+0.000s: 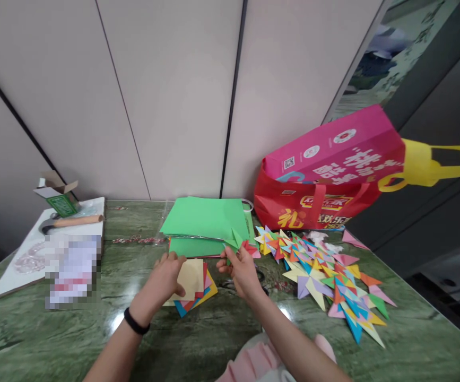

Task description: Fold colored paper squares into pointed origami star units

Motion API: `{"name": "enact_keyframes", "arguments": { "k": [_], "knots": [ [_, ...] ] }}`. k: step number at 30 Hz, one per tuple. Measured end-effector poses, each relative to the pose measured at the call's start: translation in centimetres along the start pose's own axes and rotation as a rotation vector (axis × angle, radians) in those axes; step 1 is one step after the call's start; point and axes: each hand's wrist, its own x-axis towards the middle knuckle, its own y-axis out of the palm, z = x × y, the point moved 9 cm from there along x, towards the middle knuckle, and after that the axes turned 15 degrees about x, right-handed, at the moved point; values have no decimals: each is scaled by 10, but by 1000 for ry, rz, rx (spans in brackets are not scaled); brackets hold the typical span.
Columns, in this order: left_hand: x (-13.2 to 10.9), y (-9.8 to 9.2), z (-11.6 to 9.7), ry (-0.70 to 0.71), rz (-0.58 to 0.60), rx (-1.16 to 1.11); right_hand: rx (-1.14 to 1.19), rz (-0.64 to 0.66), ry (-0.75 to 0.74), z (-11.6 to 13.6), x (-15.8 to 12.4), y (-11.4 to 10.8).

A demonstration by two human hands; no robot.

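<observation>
Folded green paper (233, 240), where is it now?

Held in the right hand (242, 269), above the near edge of the large green sheets (206, 216) that lie beyond both hands, with a point sticking up past the thumb

How is that right hand posed?

Its forearm slants in from the lower right, the thumb laid along the paper against bent fingers, so it grasps the piece in a pinch. A red folded piece (249, 248) shows just behind it; whether the hand touches that one, I cannot tell

And the left hand (167, 275)?

That one comes from the lower left, a black wristband (136, 321) behind it. It is palm down and unclenched, fingers loosely bent, with a gap between them and the thumb. The thumb touches the cream sheet (192, 277), topmost of the fanned paper squares (211, 289), which lie on the desk (26, 334) partly under the hand

What is around them?

To the right of the right hand spreads a heap of folded paper points (338, 291), with a red bag (279, 200) beyond it. Well off to the left of the left hand, a wooden-handled hammer (77, 220) lies near a small green box (61, 204)
</observation>
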Motion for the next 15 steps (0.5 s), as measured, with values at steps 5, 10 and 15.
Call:
{"name": "enact_keyframes", "arguments": {
  "k": [5, 10, 15],
  "knots": [
    [1, 13, -6, -25, 106, 136, 200, -90, 175, -19, 2, -10],
    [1, 15, -2, -63, 141, 155, 120, 120, 491, -45, -10, 5],
    [1, 14, 1, -62, 121, 115, -325, 413, 457, -48, -24, 20]
  ]
}}
